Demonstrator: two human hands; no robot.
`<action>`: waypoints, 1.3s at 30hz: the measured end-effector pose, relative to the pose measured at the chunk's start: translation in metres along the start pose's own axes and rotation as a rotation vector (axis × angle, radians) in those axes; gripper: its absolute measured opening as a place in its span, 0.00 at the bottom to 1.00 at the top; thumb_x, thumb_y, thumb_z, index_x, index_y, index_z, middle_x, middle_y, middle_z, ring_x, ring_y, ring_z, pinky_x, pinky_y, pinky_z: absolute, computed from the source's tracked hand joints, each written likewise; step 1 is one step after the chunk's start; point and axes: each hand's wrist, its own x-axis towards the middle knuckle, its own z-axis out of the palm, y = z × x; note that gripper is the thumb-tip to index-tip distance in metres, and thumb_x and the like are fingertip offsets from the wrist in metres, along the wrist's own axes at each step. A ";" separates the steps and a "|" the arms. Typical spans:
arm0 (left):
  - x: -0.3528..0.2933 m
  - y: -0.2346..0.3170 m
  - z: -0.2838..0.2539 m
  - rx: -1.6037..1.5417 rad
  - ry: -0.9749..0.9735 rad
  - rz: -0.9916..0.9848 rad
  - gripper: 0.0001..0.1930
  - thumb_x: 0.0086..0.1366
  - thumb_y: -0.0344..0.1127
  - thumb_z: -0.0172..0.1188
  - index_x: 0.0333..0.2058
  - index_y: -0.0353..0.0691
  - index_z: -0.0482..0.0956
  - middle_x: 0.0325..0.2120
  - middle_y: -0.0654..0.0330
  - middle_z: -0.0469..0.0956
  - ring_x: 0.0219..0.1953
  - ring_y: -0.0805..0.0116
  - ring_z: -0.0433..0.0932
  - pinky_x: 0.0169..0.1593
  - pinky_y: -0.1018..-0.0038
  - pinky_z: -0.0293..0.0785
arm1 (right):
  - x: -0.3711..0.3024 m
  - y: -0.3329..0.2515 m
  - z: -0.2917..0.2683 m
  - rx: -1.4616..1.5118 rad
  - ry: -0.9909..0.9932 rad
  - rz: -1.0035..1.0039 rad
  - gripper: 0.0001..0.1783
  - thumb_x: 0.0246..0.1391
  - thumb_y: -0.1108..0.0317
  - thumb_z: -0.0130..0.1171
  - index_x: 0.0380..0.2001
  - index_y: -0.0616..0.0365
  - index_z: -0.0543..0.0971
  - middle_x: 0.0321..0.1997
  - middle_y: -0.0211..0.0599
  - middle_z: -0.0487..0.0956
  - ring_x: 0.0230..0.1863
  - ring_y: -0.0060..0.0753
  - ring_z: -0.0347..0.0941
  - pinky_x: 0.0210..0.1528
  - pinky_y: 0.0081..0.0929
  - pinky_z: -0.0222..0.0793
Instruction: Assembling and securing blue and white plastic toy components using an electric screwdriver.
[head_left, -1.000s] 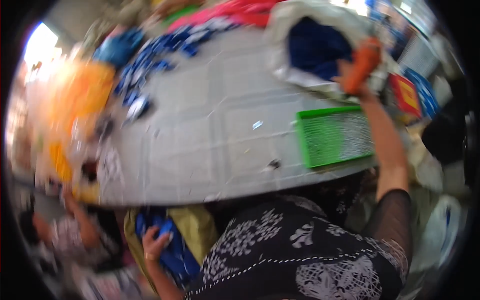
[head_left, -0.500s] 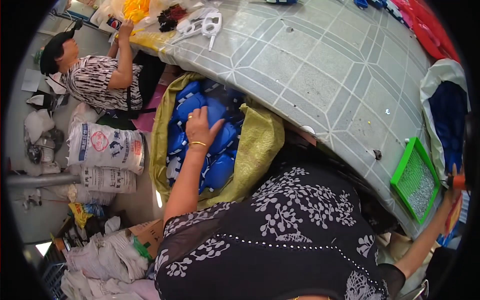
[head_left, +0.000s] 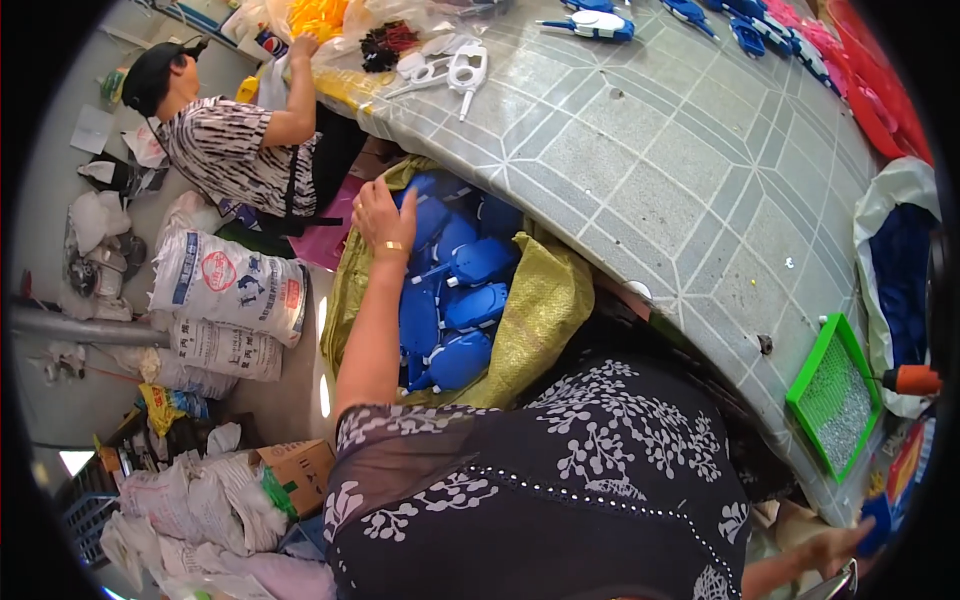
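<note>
A yellow-green woven sack gapes beside the table, full of blue plastic casings with small white parts on some. Over its far left rim is my left hand, fingers stretched and thumb apart, with nothing seen in it; whether it touches the rim I cannot tell. At the lower right, my right hand grips a blue plastic piece, partly in the dark edge of the picture. Its fingers are only partly visible.
Along the right table edge are a green tray of small metal bits, a white sack holding blue pieces, and an orange-tipped tool. White frames and blue casings lie farther back. A co-worker sits at left near stacked sacks.
My left hand has moved from above the casings to the sack's left rim. My right hand has left the white sack and come nearer, now with a blue piece. The view has shifted slightly.
</note>
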 end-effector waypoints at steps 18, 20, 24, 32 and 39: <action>0.100 -0.017 -0.090 -0.230 0.398 0.192 0.24 0.56 0.44 0.73 0.47 0.37 0.80 0.43 0.51 0.79 0.50 0.50 0.75 0.58 0.58 0.69 | -0.068 -0.174 0.229 0.557 -1.055 0.520 0.31 0.56 0.75 0.64 0.64 0.58 0.71 0.62 0.38 0.73 0.59 0.32 0.72 0.61 0.33 0.70; 0.090 0.047 -0.119 -0.548 0.292 0.164 0.23 0.58 0.37 0.73 0.50 0.36 0.79 0.40 0.54 0.79 0.43 0.59 0.77 0.50 0.65 0.74 | -0.063 -0.197 0.256 0.729 -1.063 0.798 0.35 0.55 0.76 0.64 0.66 0.53 0.68 0.57 0.39 0.74 0.52 0.29 0.74 0.49 0.26 0.76; 0.052 0.202 -0.154 -1.101 -0.078 0.483 0.20 0.58 0.27 0.70 0.50 0.37 0.80 0.38 0.57 0.82 0.34 0.67 0.80 0.39 0.73 0.76 | -0.051 -0.188 0.275 0.838 -1.105 0.906 0.34 0.53 0.77 0.67 0.63 0.56 0.67 0.49 0.36 0.73 0.42 0.24 0.74 0.36 0.20 0.74; -0.028 0.398 -0.156 -1.344 -0.655 0.818 0.46 0.53 0.43 0.77 0.66 0.35 0.64 0.44 0.53 0.77 0.36 0.65 0.77 0.38 0.70 0.76 | -0.058 -0.151 0.273 0.847 -1.004 1.078 0.28 0.57 0.73 0.66 0.60 0.59 0.70 0.45 0.37 0.78 0.39 0.23 0.75 0.34 0.21 0.73; -0.032 0.448 -0.119 -1.129 -0.459 1.121 0.44 0.47 0.63 0.72 0.57 0.38 0.73 0.45 0.50 0.76 0.51 0.45 0.74 0.54 0.52 0.69 | -0.069 -0.117 0.261 0.172 -1.233 0.193 0.23 0.54 0.62 0.66 0.52 0.57 0.77 0.52 0.45 0.77 0.53 0.49 0.74 0.58 0.40 0.70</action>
